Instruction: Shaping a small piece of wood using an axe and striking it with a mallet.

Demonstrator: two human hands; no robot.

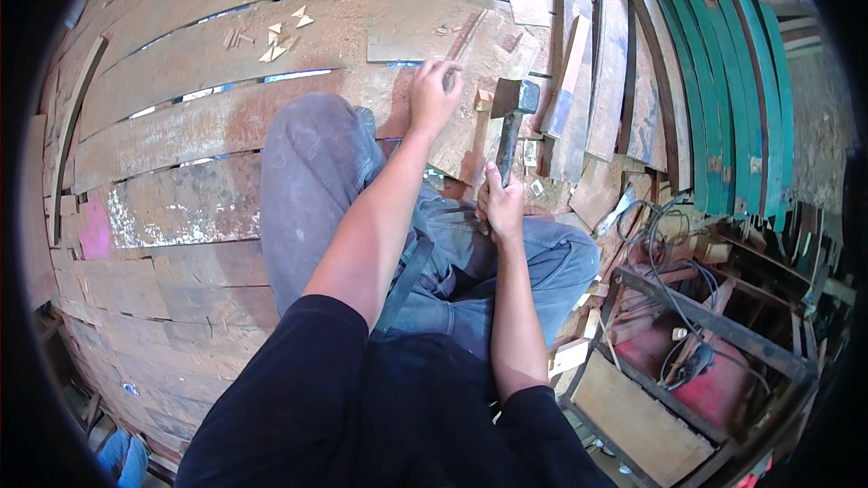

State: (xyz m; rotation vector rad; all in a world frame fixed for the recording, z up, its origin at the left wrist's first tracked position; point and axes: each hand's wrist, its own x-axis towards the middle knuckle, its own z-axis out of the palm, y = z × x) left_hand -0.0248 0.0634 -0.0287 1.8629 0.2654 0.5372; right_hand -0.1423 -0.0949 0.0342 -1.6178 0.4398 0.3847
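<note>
My right hand (501, 202) is wrapped round the dark handle of a hammer (515, 101). Its heavy, blocky metal head points away from me, above a pale narrow board (520, 56). Farther forward and to the left, my left hand (436, 95) is held low over the planks, thumb and fingers curled toward each other in a pinch. Whatever may be between those fingertips is too small to make out. A thin reddish-brown strip (468, 32) shows just beyond them. Beside the hammer head sits a small wooden block (485, 100).
Small triangular wood pieces (276, 43) lie on the plank floor (208, 117) at the far left. Long boards (597, 63) and green slats (723, 81) are lined up at the right. A dark frame (714, 307) with looped cables (665, 226) stands at the near right.
</note>
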